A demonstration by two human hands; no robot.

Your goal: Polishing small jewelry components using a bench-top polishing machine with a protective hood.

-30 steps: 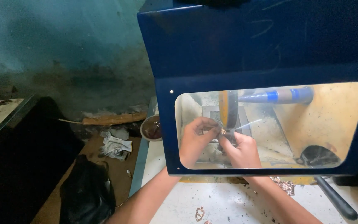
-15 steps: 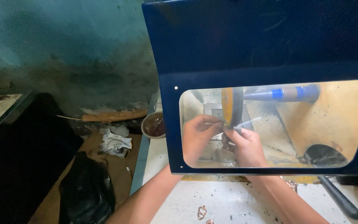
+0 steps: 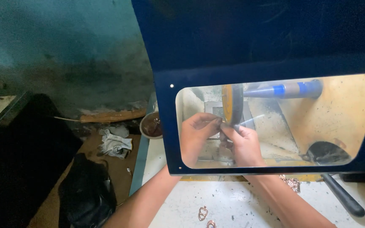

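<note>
Left hand: I see my left hand [image 3: 197, 137] behind the clear window of the blue guard [image 3: 267, 63], its fingers [image 3: 211, 123] pinched together on a small piece just beside the wheel.
Right hand: my right hand [image 3: 245, 145] is touching the left, fingers curled shut on the same small piece from below.
Small piece: it is held between both hands at the rim of the wheel; it is too small and hidden for me to tell what it is.
Wheel: a yellow-edged polishing wheel [image 3: 232, 103] stands upright on a blue-banded spindle [image 3: 281, 90] that runs off to the right.
Counter: the white speckled counter [image 3: 233, 202] carries a few copper-coloured wire shapes [image 3: 202, 212] near my left forearm and a small heap of them [image 3: 291, 183] by my right.
Tool: a black-handled brush [image 3: 339, 190] lies at the right, its head under the guard.
Surroundings: a brown bowl [image 3: 152, 125] sits left of the guard; a crumpled rag [image 3: 115, 142] and a black bag [image 3: 87, 192] lie on the floor.
</note>
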